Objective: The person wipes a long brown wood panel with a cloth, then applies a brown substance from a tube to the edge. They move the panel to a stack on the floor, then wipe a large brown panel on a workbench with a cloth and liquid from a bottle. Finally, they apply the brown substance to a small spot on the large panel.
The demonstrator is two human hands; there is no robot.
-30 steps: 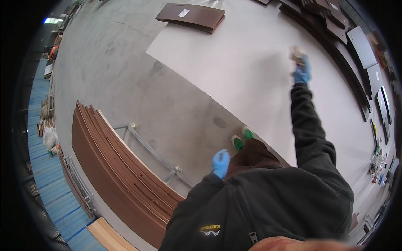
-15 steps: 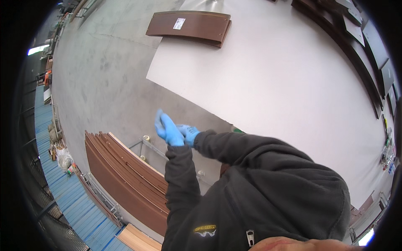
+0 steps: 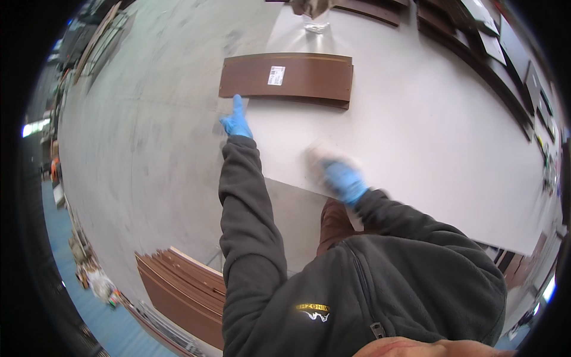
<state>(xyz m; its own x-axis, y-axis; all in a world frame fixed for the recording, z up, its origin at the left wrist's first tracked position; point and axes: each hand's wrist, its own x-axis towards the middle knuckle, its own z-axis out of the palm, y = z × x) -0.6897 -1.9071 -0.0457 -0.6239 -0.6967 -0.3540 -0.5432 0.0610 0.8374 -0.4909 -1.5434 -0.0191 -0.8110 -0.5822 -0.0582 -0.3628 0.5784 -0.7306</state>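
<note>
A brown, slightly curved panel (image 3: 250,74) with a white label (image 3: 276,75) lies across the far left edge of the white work surface (image 3: 416,154). Beneath it shows the edge of at least one more panel. My left hand (image 3: 237,124), in a blue glove, reaches to the panel's near left corner with a finger stretched out, at or against its edge. Nothing shows in that hand. Nearer to me, over the work surface, my blue-gloved right hand (image 3: 345,180) is smeared by motion. It grips a pale, blurred thing (image 3: 321,157) that looks like a cloth.
Beyond the panel stands a shiny clear object (image 3: 316,27) with something brownish above it. Dark curved panels (image 3: 476,65) and grey pieces (image 3: 516,50) lie along the far right. A stack of brown panels (image 3: 178,297) stands at the lower left, above the grey floor (image 3: 148,160).
My hands were together near my body; now they are apart. The left has reached forward to the panel, and the right has moved right with a pale thing in it. The view has shifted.
</note>
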